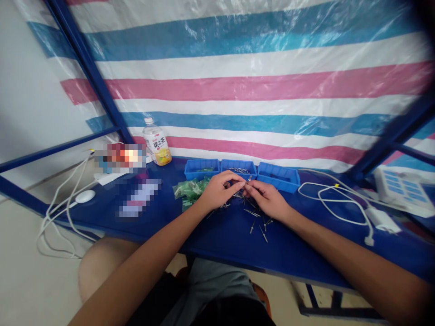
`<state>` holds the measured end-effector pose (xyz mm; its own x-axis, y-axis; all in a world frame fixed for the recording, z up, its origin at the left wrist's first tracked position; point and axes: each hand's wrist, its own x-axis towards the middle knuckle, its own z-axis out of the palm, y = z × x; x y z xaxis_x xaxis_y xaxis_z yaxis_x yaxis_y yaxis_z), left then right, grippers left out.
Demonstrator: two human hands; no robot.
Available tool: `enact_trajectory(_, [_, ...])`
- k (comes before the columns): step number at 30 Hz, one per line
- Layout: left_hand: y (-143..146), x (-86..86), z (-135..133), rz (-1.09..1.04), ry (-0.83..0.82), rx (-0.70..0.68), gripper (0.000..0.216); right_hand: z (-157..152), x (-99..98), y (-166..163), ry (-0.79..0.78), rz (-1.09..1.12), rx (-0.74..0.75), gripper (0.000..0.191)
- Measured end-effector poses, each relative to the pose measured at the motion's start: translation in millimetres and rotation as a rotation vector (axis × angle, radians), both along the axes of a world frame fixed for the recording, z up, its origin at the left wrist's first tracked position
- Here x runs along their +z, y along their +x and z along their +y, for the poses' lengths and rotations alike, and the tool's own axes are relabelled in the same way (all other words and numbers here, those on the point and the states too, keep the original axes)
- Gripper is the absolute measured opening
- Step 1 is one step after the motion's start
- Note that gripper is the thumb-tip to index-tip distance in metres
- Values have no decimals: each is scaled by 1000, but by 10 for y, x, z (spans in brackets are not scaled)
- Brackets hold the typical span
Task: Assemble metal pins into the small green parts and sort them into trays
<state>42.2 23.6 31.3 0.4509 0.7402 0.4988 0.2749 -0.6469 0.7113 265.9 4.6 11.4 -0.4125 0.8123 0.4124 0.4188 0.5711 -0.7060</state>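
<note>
Head view: right of the frame's centre, our left hand (219, 191) and right hand (271, 200) together pinch a small metal piece (249, 178), mostly hidden, above metal pins (263, 234) scattered on the desk (220, 244)

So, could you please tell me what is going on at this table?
Someone sits at the blue table, with the left hand and right hand close together over scattered small metal pins. What the fingers have between them is too small to make out. Green plastic packets lie beside the left hand. Three blue bins stand behind, with metal pieces showing in the middle one.
</note>
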Motion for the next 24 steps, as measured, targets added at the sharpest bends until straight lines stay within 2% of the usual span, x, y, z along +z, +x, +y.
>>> enact_trajectory(6, [2,-9,15,54,42,69,23,241,46,-19,-174,148,34,45])
enact_trajectory(9, [5,-10,9,83,44,77,22,356,82,-61,-244,170,-48,54])
enact_trajectory(11, [4,-5,4,95,43,83,22,369,91,-65,-191,98,-130,58])
enact_trajectory(14, [0,6,0,99,57,87,23,282,78,-9,0,-102,-179,55])
enact_trajectory(18, [-3,18,-3,110,75,88,22,109,36,109,246,-354,-72,28])
enact_trajectory(22, [2,22,-12,111,69,87,21,55,-2,158,325,-485,25,36])
enact_trajectory(24, [5,24,-16,110,67,93,19,70,-18,152,317,-506,34,29])
